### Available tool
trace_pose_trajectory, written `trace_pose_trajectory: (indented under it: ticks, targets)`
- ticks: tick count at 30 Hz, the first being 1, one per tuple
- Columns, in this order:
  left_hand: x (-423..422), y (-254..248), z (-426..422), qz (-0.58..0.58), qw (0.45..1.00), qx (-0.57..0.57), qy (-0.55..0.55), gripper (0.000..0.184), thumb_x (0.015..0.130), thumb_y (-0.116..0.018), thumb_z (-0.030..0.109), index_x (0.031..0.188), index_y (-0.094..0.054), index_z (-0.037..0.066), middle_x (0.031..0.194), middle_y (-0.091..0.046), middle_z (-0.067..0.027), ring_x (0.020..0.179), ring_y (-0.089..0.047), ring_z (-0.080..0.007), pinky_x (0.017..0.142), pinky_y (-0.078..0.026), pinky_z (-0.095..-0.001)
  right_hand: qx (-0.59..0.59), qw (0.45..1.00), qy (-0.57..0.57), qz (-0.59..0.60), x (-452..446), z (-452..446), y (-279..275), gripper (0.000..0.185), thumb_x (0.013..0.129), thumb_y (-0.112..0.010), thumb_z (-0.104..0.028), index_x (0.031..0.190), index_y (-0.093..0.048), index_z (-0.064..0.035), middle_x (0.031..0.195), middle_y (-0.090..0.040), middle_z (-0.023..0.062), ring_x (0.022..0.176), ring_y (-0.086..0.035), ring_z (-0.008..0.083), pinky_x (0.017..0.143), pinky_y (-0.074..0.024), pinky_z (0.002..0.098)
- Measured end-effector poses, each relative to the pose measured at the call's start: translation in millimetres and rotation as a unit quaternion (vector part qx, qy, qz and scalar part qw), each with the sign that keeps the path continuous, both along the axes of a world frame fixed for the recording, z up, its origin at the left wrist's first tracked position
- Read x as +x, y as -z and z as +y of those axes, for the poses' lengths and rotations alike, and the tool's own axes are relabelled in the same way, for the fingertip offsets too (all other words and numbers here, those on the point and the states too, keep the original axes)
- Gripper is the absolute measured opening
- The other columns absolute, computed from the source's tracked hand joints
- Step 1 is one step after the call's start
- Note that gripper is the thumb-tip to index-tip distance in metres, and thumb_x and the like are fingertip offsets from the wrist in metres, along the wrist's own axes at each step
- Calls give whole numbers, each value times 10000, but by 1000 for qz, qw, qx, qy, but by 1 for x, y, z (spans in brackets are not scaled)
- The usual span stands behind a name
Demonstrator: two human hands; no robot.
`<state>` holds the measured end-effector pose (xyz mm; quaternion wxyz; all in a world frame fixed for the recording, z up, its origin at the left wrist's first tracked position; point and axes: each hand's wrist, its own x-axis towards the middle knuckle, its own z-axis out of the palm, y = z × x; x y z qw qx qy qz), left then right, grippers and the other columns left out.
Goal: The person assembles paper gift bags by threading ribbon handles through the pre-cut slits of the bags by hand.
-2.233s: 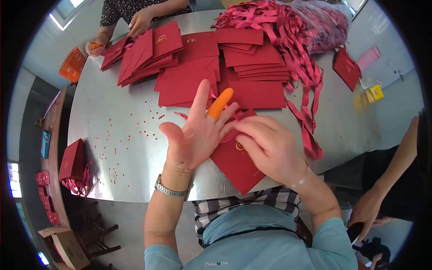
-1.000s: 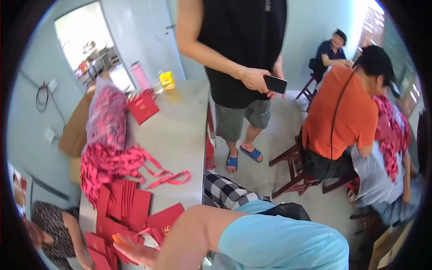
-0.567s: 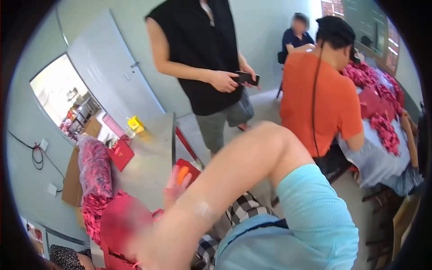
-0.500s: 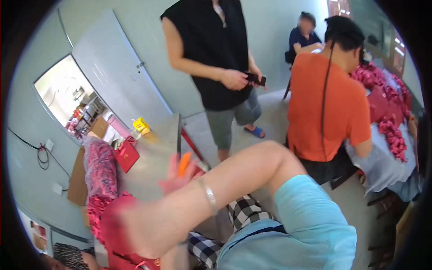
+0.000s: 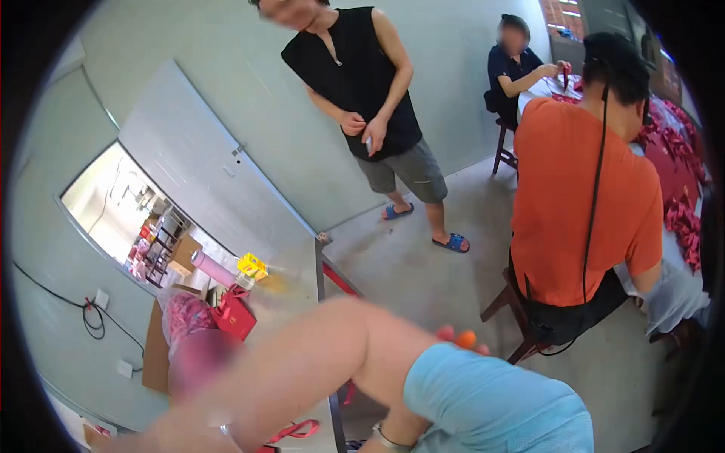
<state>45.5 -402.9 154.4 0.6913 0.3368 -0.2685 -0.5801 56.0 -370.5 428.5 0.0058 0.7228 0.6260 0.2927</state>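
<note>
My right arm crosses the foreground towards the lower left, a bracelet at its wrist. Past the bracelet my right hand (image 5: pixel 143 440) is blurred at the frame's edge, its fingers not made out. Behind the blue sleeve, the fingertips of my left hand (image 5: pixel 466 340) show slightly apart, one in an orange cover; its palm is hidden. Nothing is seen held in it. A watch (image 5: pixel 393 438) is on the left wrist. Under my right forearm a pink-red ribbon (image 5: pixel 298 431) lies on the metal table (image 5: pixel 291 294). A red bag (image 5: pixel 236 315) stands farther back.
A pink bottle (image 5: pixel 213 268), a yellow box (image 5: pixel 252 266) and a plastic bag of ribbons (image 5: pixel 186 313) are at the table's far end. One person (image 5: pixel 362 83) stands beyond it. Another in orange (image 5: pixel 581 204) sits at right on a stool; a third (image 5: pixel 515 68) sits behind.
The view has swung right, away from the stacked red bags. My left hand has left the red bag and moved behind my right arm. The standing person's hands have shifted.
</note>
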Motion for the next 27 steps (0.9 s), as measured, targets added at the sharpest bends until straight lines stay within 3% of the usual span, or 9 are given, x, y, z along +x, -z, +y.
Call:
trace_pose_trajectory:
  ticks: [2, 3, 7, 11, 14, 17, 23, 25, 27]
  targets:
    - [-1, 0, 2, 17, 999, 26, -13, 966, 848, -509, 701, 1506, -229, 52, 1520, -336, -171, 1365, -355, -395, 1114, -301, -541, 203, 935, 47, -287, 63, 8, 57, 112, 655, -654, -256, 575, -619, -187, 545, -598, -34, 584, -633, 165, 492, -382, 360]
    - [33, 49, 4, 147, 988, -22, 34, 902, 895, -414, 703, 1480, -269, 32, 1460, -402, -178, 1336, -386, -394, 1099, -324, -485, 201, 945, 51, -254, 69, -17, 86, 120, 634, -653, -273, 572, -612, -179, 581, -618, -10, 607, -640, 178, 539, -406, 384]
    - [83, 61, 64, -34, 986, 51, -157, 770, 963, -400, 601, 1462, -297, 24, 1448, -413, -196, 1337, -404, -370, 1091, -337, -479, 133, 938, 300, -111, 38, -185, 188, 125, 646, -620, -156, 696, -509, -131, 648, -487, 13, 620, -543, 194, 589, -408, 317]
    - [95, 67, 108, -82, 950, 51, -297, 573, 1015, -429, 439, 1412, -379, 28, 1340, -520, -192, 1209, -538, -355, 1003, -453, -452, 530, 745, 399, 65, -23, -214, 277, 120, 883, -640, -107, 983, -677, -52, 788, -675, 85, 686, -641, 191, 634, -491, 313]
    - [102, 56, 138, -99, 927, 64, -355, 504, 1014, -488, 305, 1420, -375, 29, 1326, -540, -184, 1129, -602, -334, 933, -509, -414, 782, 436, 335, 296, -55, -189, 370, 127, 909, -603, -73, 1004, -662, -13, 809, -676, 69, 734, -620, 110, 676, -503, 259]
    - [109, 24, 148, -207, 877, 135, -413, 551, 972, -559, 143, 1459, -330, 22, 1372, -511, -166, 1172, -583, -295, 918, -508, -354, 714, 325, 365, 501, -81, -144, 466, 160, 924, -601, -76, 1059, -653, -10, 911, -684, 51, 850, -642, 118, 784, -526, 270]
    - [140, -77, 107, -492, 772, 70, -396, 728, 849, -599, -9, 1487, -249, -17, 1506, -347, -186, 1349, -419, -307, 1077, -373, -418, 627, 410, 405, 524, -87, -144, 435, 288, 914, -618, -66, 1193, -603, 5, 970, -683, 54, 901, -631, 115, 808, -517, 259]
    - [143, -105, 83, -614, 682, 56, -393, 768, 816, -631, -8, 1488, -260, -6, 1511, -321, -214, 1377, -370, -339, 1078, -366, -421, 605, 465, 436, 476, -83, -147, 416, 320, 912, -614, -50, 1224, -574, 8, 1015, -677, 58, 907, -624, 114, 813, -516, 264]
    - [145, -131, 66, -777, 502, 47, -378, 799, 795, -655, 1, 1485, -252, -20, 1495, -308, -257, 1386, -330, -379, 1067, -374, -416, 602, 507, 426, 446, -84, -140, 404, 307, 905, -614, -57, 1207, -588, -4, 996, -679, 82, 881, -636, 134, 787, -522, 273]
